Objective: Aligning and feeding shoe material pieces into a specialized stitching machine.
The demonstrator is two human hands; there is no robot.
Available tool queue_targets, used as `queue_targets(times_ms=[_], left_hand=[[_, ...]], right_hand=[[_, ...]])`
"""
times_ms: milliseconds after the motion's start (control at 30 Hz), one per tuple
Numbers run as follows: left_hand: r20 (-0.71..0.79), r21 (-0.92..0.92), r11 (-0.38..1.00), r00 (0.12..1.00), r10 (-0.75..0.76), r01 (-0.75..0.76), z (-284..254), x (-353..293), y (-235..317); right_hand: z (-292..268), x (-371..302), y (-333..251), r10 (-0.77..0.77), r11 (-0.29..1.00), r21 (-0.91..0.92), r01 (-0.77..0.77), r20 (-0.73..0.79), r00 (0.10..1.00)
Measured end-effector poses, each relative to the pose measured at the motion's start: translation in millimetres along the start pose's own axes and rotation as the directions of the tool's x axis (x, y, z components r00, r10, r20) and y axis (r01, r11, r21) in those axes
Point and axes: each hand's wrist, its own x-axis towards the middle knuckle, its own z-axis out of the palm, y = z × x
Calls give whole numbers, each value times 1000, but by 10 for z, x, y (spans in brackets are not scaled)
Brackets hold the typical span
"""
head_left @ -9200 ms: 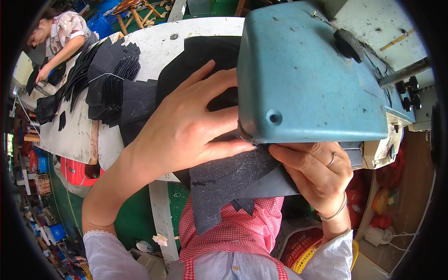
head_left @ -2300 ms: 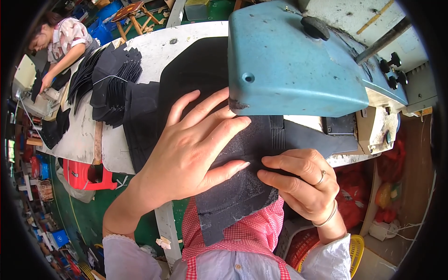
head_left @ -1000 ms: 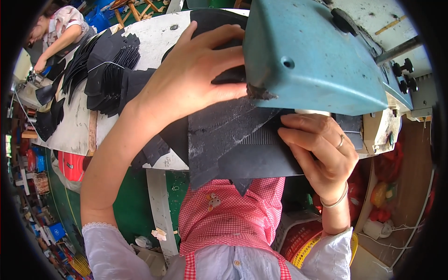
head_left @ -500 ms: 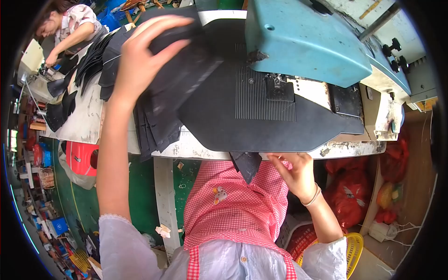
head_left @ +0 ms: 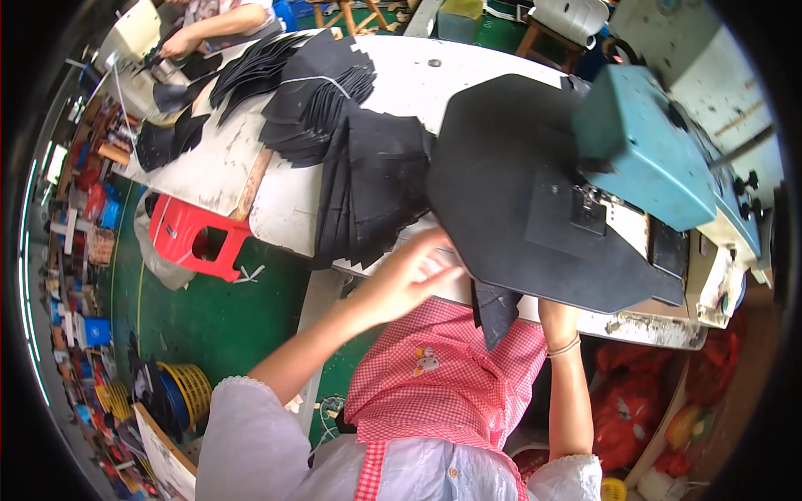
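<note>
A black flat plate (head_left: 493, 192) with cut corners spreads around the presser foot of the blue-green sewing machine (head_left: 652, 150). My left hand (head_left: 413, 275) is at the plate's left front edge, its fingers apart and nothing visible in them. My right hand (head_left: 558, 321) reaches up under the front edge of the plate; its fingers are hidden there. Between the hands a black fabric piece (head_left: 496, 313) hangs below the plate's edge. Left of the plate, a fanned stack of black pieces (head_left: 372, 179) lies on the white table (head_left: 284, 204), partly over its front edge.
More black cut pieces (head_left: 313, 100) lie in bundles farther left. A red plastic stool (head_left: 196, 238) stands on the green floor. Across the table at the far left, a co-worker's arm (head_left: 213, 33) reaches to another machine. Red bags (head_left: 626, 384) sit below the table at right.
My left hand has come down from the black pieces to the plate's front edge. My right hand has slid farther under the plate. The view has shifted left.
</note>
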Motion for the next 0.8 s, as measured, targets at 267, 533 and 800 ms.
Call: queue_targets(times_ms=[267,533,800], left_hand=[[-111,-54,998,993,34,-40,407,83,-33],[-67,-345,933,989,-132,101,549,20,-105],[-351,95,901,832,429,-424,121,-428,350]], right_hand=[[-32,8,117,-46,999,-26,44,-82,996],[-119,-182,22,196,960,229,-160,-143,970],[-1335,-98,-671,-470,673,669,314,60,881]])
